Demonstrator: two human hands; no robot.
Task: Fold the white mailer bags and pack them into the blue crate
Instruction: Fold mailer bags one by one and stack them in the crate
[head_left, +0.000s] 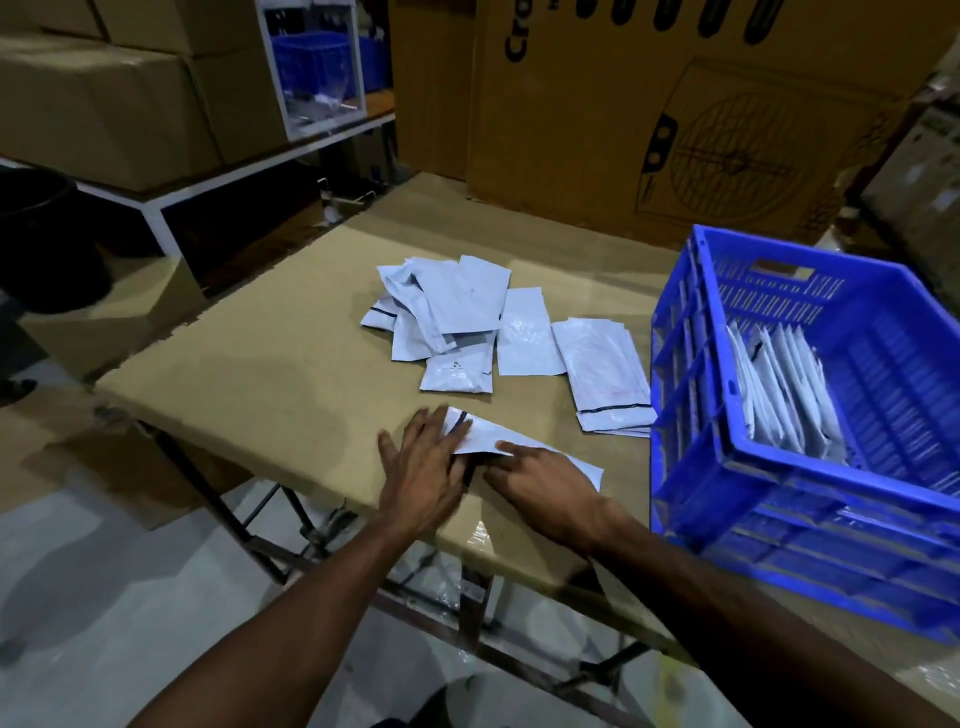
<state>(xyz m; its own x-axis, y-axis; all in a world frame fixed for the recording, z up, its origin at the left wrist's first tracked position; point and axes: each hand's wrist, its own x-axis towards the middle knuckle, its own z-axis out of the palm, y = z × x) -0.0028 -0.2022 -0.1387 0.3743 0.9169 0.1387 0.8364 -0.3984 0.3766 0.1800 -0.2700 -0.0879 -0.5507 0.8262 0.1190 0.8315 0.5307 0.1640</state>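
Low in the middle, both hands, left hand (423, 470) and right hand (545, 491), lay spread flat, pressing one white mailer bag (519, 441) onto the bench (249, 384) to crease its fold.

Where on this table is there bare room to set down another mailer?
Free: the table's left part, between its left edge and the loose pile. Crowded: from the pile past the stack to the crate.

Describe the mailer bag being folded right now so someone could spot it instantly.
Start at the blue crate on the right of the brown table, then look left along the table's near edge. The bag lies there apart from the loose pile, the only one pressed under both the left hand and right hand.
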